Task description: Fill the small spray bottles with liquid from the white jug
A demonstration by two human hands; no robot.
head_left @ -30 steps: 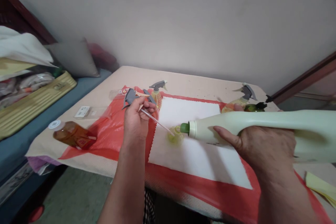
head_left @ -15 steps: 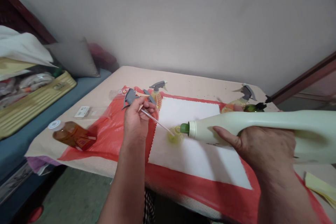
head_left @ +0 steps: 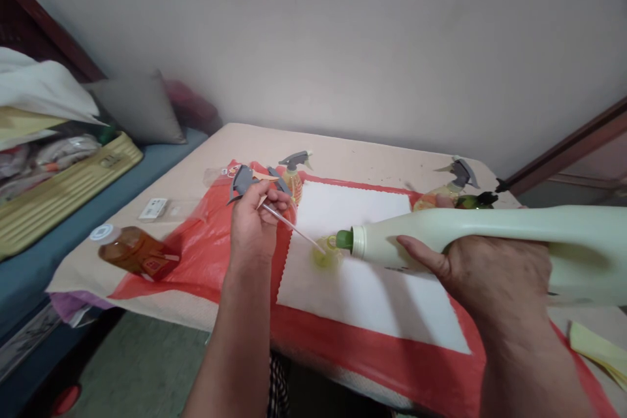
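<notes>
My left hand (head_left: 257, 215) is closed around a grey trigger sprayer (head_left: 242, 183), its thin dip tube slanting down to the right. The tube's end overlaps a small clear bottle (head_left: 326, 256) with yellow-green liquid; whether it is inside, I cannot tell. My right hand (head_left: 494, 268) grips a large pale green jug (head_left: 406, 232), tilted on its side. Its green spout is right at the small bottle's mouth. Below both lies a white scalloped sheet (head_left: 362, 202) on red plastic (head_left: 210, 255).
An amber bottle with a white cap (head_left: 132, 251) stands at left, near a small white box (head_left: 153, 209). Spray bottles stand behind the sheet at left (head_left: 292, 179) and right (head_left: 458, 179). Yellow cloth or paper (head_left: 595, 346) lies at the right edge. A wall (head_left: 333, 65) rises behind the table.
</notes>
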